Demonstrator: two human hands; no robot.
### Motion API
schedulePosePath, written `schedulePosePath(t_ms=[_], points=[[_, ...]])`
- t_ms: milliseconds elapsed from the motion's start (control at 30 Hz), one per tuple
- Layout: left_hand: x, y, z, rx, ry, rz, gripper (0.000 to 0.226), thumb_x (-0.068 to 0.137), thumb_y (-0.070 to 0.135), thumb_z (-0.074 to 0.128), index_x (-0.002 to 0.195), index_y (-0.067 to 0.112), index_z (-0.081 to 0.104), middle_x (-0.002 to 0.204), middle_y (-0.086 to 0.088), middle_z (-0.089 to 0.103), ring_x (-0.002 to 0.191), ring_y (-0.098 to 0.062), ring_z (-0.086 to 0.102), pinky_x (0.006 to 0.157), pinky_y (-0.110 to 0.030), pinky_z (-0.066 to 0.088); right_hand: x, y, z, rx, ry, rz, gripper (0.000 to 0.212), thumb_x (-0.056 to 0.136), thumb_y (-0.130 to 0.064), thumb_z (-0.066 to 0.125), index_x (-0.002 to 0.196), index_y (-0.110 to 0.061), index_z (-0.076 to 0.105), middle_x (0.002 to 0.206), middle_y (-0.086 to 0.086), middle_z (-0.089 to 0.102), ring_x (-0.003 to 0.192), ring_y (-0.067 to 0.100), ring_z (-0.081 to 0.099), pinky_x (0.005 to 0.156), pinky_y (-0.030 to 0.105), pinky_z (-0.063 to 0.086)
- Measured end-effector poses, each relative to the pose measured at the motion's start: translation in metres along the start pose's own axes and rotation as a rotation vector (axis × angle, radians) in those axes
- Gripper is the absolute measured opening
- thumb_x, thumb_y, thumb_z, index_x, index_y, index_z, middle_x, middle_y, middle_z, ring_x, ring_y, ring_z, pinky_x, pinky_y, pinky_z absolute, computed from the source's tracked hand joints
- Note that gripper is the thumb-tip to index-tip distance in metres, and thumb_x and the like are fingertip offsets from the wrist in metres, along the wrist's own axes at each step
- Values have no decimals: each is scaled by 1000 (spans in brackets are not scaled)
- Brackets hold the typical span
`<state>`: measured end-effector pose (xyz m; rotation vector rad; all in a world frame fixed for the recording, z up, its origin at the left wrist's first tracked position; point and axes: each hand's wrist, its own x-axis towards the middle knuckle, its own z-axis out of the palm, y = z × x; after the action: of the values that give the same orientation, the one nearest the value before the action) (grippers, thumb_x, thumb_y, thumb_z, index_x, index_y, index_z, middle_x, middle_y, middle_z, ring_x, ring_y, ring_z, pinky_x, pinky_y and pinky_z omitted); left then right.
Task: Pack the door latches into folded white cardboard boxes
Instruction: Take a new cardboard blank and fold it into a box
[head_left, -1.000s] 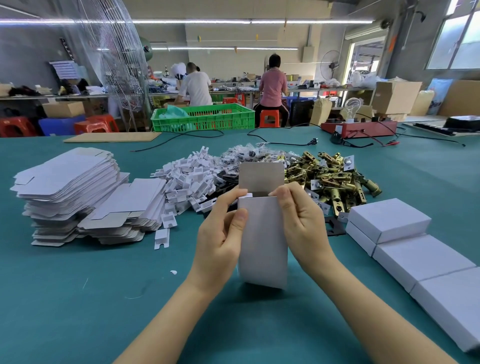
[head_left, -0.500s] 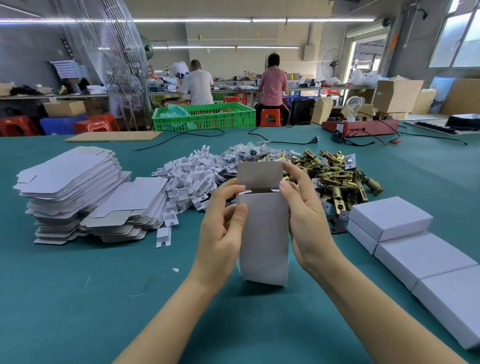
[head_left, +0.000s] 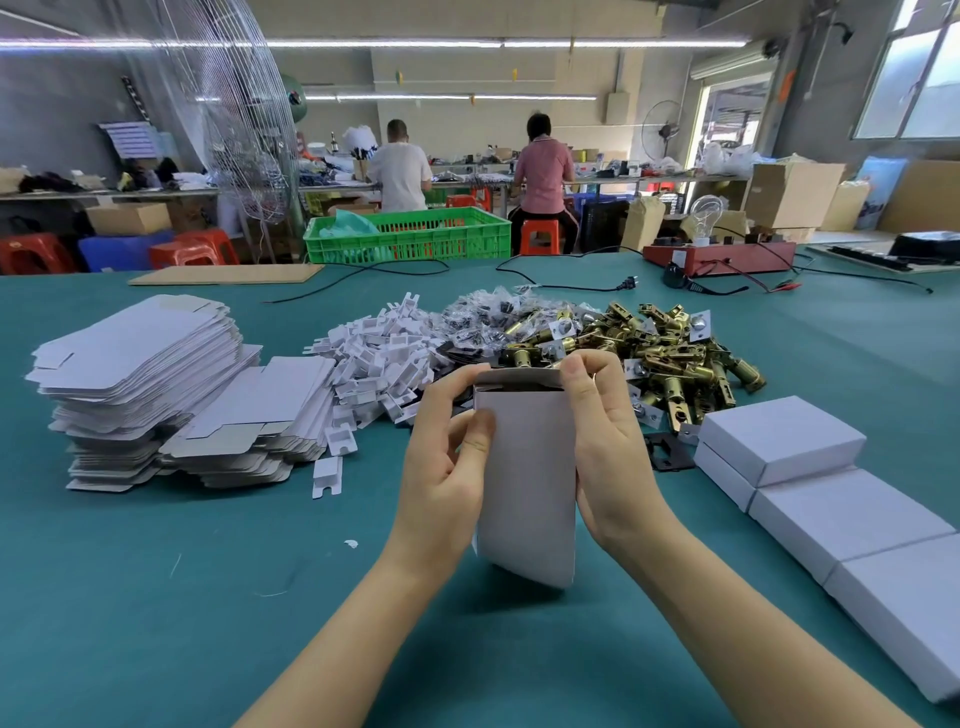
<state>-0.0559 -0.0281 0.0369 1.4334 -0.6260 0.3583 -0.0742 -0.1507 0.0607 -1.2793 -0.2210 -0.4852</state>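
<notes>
A white cardboard box (head_left: 527, 483) stands upright on its end on the green table (head_left: 156, 597), held between both hands. My left hand (head_left: 447, 457) grips its left edge, thumb on the front face. My right hand (head_left: 608, 441) grips the right edge, its fingertips pressing the top flap down over the dark opening. Behind the box lies a heap of brass door latches (head_left: 670, 353).
Stacks of flat box blanks (head_left: 140, 374) lie at the left, a pile of white card inserts (head_left: 379, 353) and bagged parts (head_left: 483, 317) beyond. Closed white boxes (head_left: 841, 504) line the right. A green crate (head_left: 410, 236), cables and a red tester sit farther back; two people work behind.
The top flap, upright a second ago, has been folded down over the box opening by my right fingers. The box has stayed upright in both hands.
</notes>
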Motion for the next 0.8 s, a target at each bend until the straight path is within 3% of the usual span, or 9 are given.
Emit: schedulePosePath(t_ms=[167,267,333,433,567,667,800], points=[[1,7,4,-83,14,-80,26,101,6,47,113,28,56,89,26,67,74,5,58,65,-12,46,0,0,-1,-96,45,-25,20,98,-39,46,88,-22,48,80,4,39,73,21,34,62,31,34],[2,11,5,-151,44,-167,9,92,36,59,99,41,61,83,20,63,72,-2,54,65,-19,42,0,-1,-1,-173,37,-94,16,100,-27,41,91,-14,45,68,-16,39,60,-1,36,58,11,35],[2,14,5,-175,69,-179,13,88,49,61,93,37,60,68,18,54,60,-3,43,58,-21,36,-1,-1,0,-214,13,-105,12,101,-22,40,95,-14,46,64,-24,42,58,-6,37,58,7,35],[5,17,3,-218,120,-198,13,80,51,61,82,38,61,60,15,46,57,-9,34,55,-27,28,-4,-2,2,-243,-30,-127,10,102,-21,40,98,-15,48,69,-22,45,60,-8,40,60,6,37],[5,15,1,-162,137,-172,9,89,47,62,85,39,61,66,11,48,62,-12,37,57,-30,32,-6,-1,4,-293,-84,-150,10,102,-19,38,101,-17,48,69,-26,48,58,-6,39,57,8,36],[5,16,5,-120,144,-144,7,87,44,56,90,44,62,78,10,60,73,-8,52,69,-29,44,-6,-1,4,-298,-48,-158,11,103,-16,38,103,-21,47,77,-16,48,62,0,40,57,13,36],[4,19,5,-97,144,-80,13,90,40,52,90,47,62,88,1,59,81,-14,53,74,-33,46,-8,0,8,-293,-54,-195,13,102,-22,37,106,-26,49,85,-2,50,69,12,44,61,29,39]])
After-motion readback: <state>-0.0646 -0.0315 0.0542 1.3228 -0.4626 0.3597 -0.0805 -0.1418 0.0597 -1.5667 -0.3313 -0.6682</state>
